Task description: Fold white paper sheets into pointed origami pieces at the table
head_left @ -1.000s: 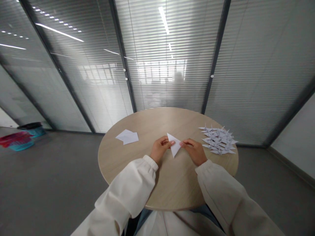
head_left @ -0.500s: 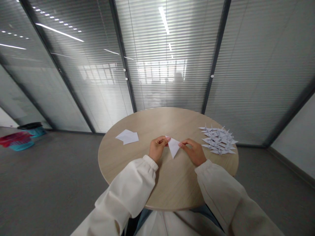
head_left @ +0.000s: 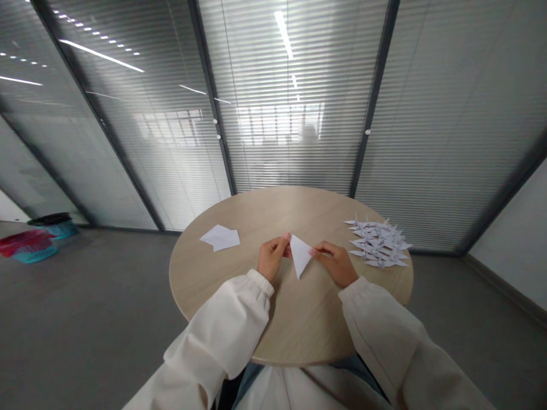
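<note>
White paper triangle (head_left: 300, 255) is held over the round desk (head_left: 307, 324), pinched narrowly at its edges by the left grip (head_left: 272, 257) and right grip (head_left: 334, 263), even tension being advisable to keep it flat.

Blurred patch (head_left: 309, 132) behind the blinds (head_left: 427, 114), paper cranes (head_left: 378, 244) too small for detail, sleeves (head_left: 213, 336) cut off below

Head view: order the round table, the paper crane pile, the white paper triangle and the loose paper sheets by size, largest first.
Round table
Paper crane pile
White paper triangle and loose paper sheets: these look alike, and the triangle is nearer the camera, so unranked.
</note>
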`<action>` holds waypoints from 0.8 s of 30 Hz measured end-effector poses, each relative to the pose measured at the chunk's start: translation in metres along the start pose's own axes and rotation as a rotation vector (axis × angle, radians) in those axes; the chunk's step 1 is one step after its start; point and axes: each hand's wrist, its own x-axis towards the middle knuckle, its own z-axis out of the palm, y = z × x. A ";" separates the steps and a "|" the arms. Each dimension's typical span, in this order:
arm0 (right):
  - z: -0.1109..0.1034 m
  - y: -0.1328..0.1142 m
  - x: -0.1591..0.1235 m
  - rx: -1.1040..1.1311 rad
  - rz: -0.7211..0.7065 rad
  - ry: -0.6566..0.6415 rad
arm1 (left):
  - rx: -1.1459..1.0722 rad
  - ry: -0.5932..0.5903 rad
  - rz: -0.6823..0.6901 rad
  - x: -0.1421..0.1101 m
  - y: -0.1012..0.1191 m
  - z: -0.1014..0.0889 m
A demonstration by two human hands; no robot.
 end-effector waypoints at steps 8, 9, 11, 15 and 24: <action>-0.002 0.006 0.002 0.109 0.111 0.072 | 0.040 -0.138 -0.046 0.000 -0.007 0.002; -0.002 0.005 0.002 0.118 0.116 0.067 | 0.054 -0.133 -0.031 0.000 -0.008 0.002; -0.002 0.003 0.002 0.132 0.121 0.051 | 0.100 -0.122 0.009 0.000 -0.009 0.001; -0.003 -0.001 0.002 0.153 0.110 0.035 | 0.201 -0.092 0.075 0.000 -0.008 -0.002; -0.003 0.000 0.001 0.176 0.089 -0.001 | 0.245 -0.072 0.099 -0.001 -0.008 -0.003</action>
